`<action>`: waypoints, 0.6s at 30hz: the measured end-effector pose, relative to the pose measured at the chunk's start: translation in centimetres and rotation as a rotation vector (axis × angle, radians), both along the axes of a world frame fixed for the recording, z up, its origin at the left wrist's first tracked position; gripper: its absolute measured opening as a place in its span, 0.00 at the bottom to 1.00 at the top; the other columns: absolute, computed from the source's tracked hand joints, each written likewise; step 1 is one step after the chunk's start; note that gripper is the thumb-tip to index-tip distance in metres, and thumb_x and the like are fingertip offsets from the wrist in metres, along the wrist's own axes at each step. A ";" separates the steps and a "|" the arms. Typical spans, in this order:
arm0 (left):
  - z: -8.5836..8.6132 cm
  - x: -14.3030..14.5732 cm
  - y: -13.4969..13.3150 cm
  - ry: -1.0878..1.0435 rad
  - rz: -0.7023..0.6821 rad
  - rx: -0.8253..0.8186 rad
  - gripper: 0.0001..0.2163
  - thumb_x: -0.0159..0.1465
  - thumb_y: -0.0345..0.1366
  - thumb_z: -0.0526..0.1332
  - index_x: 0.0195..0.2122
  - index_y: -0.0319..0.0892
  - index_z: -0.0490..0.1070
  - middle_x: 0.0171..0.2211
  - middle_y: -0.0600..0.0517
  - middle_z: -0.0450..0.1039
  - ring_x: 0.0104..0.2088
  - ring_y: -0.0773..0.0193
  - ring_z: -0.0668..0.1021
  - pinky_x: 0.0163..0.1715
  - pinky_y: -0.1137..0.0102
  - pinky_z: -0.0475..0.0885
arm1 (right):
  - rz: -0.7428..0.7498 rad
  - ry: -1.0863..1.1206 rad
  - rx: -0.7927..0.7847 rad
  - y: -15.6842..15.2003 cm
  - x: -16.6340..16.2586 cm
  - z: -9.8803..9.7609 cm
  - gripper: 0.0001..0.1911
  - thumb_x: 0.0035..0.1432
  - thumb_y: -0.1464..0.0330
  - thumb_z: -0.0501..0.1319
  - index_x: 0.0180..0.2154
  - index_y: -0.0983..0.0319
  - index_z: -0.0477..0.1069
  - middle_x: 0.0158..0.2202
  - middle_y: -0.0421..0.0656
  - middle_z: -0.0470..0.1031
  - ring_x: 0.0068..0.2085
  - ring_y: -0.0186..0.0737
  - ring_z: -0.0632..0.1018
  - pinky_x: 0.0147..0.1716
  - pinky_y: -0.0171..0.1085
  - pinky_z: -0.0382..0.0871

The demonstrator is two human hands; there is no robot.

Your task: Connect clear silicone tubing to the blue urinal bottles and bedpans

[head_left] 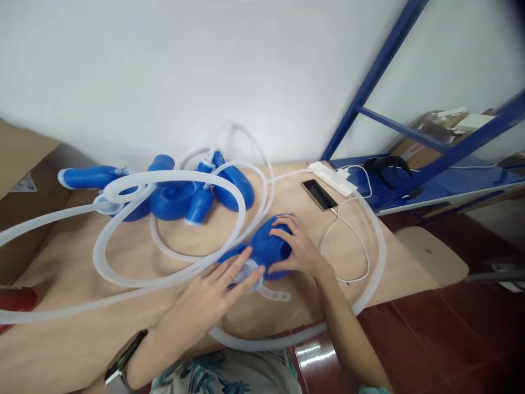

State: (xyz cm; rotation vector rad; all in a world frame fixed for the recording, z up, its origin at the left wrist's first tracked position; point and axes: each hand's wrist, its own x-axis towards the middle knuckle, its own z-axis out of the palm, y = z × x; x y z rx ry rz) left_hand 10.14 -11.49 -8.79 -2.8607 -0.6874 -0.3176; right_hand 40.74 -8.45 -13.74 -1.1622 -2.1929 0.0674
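Note:
A hollow blue plastic bottle [263, 241] with a wide round mouth lies near the front of the wooden table. My right hand [296, 246] curls its fingers and thumb around that mouth. Stretched out flat, my left hand [217, 293] rests its fingertips on a whitish translucent cap [251, 269] beside the bottle. A pale strap with small holes [275, 294] sticks out from the cap toward the front. Part of the cap and another blue part are hidden under my left fingers.
Several more blue bottles [174, 200] lie at the back left, tangled in long translucent hoses [166, 282]. A phone [319, 195] with a white cable lies right, near a power strip [332, 178]. A blue metal rack [369, 76] stands at right, a cardboard box [24, 153] at left.

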 end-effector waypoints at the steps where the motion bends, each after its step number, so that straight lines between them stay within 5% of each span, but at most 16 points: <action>1: 0.3 0.0 0.6 0.005 -0.062 0.001 0.38 0.69 0.18 0.47 0.78 0.47 0.42 0.74 0.38 0.57 0.62 0.50 0.78 0.53 0.58 0.78 | 0.020 0.005 -0.014 0.2 0.0 0.1 0.41 0.45 0.38 0.74 0.52 0.58 0.76 0.53 0.53 0.73 0.57 0.61 0.73 0.63 0.63 0.64; 7: 1.7 -0.4 2.9 0.031 -0.293 0.073 0.29 0.75 0.28 0.54 0.75 0.49 0.54 0.71 0.42 0.64 0.67 0.48 0.72 0.47 0.64 0.79 | 0.011 -0.002 -0.011 0.5 -0.1 -0.3 0.44 0.41 0.34 0.73 0.49 0.60 0.76 0.45 0.50 0.74 0.47 0.55 0.74 0.54 0.58 0.67; 12: 2.1 0.0 4.5 0.047 -0.477 0.155 0.27 0.73 0.31 0.58 0.73 0.48 0.60 0.69 0.43 0.68 0.65 0.44 0.75 0.49 0.60 0.80 | 0.008 0.013 0.019 0.7 -0.1 -0.5 0.44 0.43 0.33 0.71 0.49 0.60 0.77 0.45 0.50 0.74 0.46 0.53 0.74 0.53 0.55 0.66; 18: 3.9 0.9 6.4 0.180 -0.609 0.070 0.27 0.72 0.32 0.59 0.72 0.51 0.62 0.63 0.44 0.75 0.60 0.48 0.80 0.52 0.59 0.82 | -0.026 0.038 -0.022 0.7 -0.2 -0.7 0.41 0.42 0.34 0.72 0.46 0.58 0.78 0.44 0.49 0.75 0.46 0.53 0.74 0.55 0.55 0.65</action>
